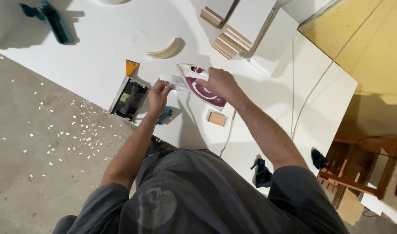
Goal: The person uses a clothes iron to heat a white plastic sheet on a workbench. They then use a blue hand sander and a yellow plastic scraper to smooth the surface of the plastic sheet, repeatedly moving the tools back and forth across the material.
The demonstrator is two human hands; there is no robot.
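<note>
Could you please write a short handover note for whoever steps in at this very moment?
Right hand: gripping the handle of the purple and white clothes iron, which sits on the white panel; its cord trails off the near edge.
Left hand: pinching a small white strip flat on the panel just ahead of the iron's tip.
Nearby: black tool and orange scraper left of the left hand, small wooden block near the iron, curled edging strips farther back.
Done: many trimmed white bits lie on the floor.
Left: the strip is not yet under the iron.

workshop | white panels [98, 47], wood offcuts [231, 41], chips on concrete floor [38, 143]
</note>
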